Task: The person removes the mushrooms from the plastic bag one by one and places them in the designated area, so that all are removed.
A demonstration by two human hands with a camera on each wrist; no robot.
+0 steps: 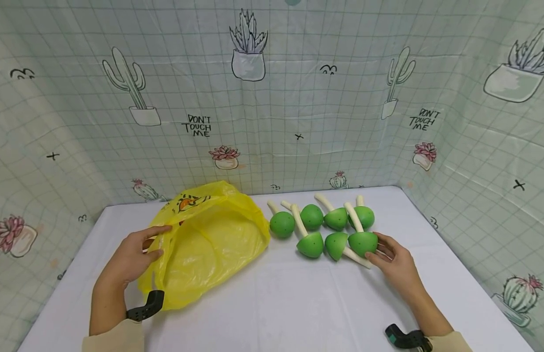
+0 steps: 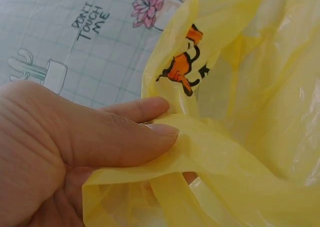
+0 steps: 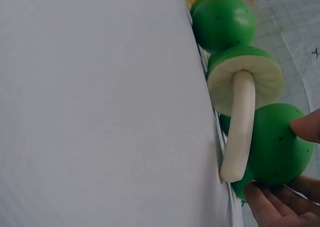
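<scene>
My left hand (image 1: pixel 133 256) pinches the rim of a yellow plastic bag (image 1: pixel 219 254) between thumb and fingers. The bag lies on its side with its mouth gaping, and an orange and black print (image 2: pixel 180 67) shows near the pinched edge. At the right, my right hand (image 1: pixel 397 261) grips the cap of a green toy mushroom (image 1: pixel 363 243), thumb on one side and fingers on the other. Its pale stem points away from me. Beside it another mushroom (image 3: pixel 245 82) lies tipped, cream underside and stem showing in the right wrist view.
Several more green mushrooms (image 1: pixel 311 217) lie close together between the bag and my right hand, stems in different directions. They rest on a white table (image 1: pixel 272 303). Behind and at both sides hangs a gridded sheet (image 1: pixel 289 107) with cactus drawings.
</scene>
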